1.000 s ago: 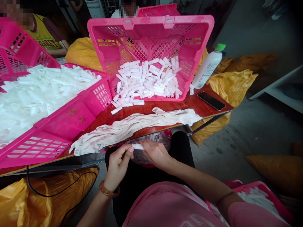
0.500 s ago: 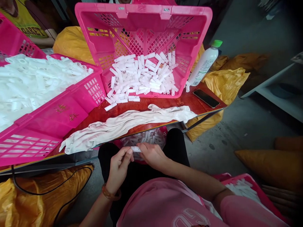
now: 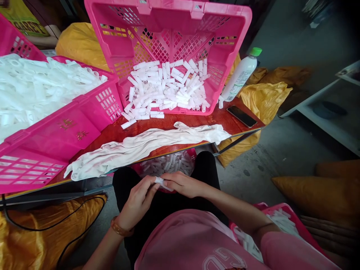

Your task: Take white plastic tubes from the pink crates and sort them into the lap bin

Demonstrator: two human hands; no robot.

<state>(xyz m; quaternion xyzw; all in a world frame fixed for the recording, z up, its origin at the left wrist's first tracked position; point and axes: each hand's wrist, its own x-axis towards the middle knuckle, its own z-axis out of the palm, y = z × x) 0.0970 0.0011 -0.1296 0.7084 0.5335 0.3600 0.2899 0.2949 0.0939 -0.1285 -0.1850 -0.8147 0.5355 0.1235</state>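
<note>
Over my lap, a small white tube (image 3: 159,180) is held between my two hands. My left hand (image 3: 140,198) pinches its left end between thumb and fingers. At the other end, my right hand (image 3: 184,184) has its fingers closed around it, with a paler, translucent bit showing below the fingertips. Whether that bit is part of the same tube I cannot tell. Just beyond my hands, under the table edge, many similar pieces (image 3: 171,165) lie in a pink container. A crumpled white cloth (image 3: 146,144) stretches along the table's front edge.
A pink basket (image 3: 171,7) lies tipped toward me on the red table (image 3: 112,135), white tubes (image 3: 168,88) spilling out. Left stands a full pink crate (image 3: 81,108). A bottle (image 3: 239,79) and phone (image 3: 242,116) sit right. Yellow sacks (image 3: 47,228) and another tube-filled crate (image 3: 292,213) surround me.
The tube has turned, its right end now lower, and a translucent bit shows under my right fingers. My right hand has flattened over it. The whole view has shifted slightly.
</note>
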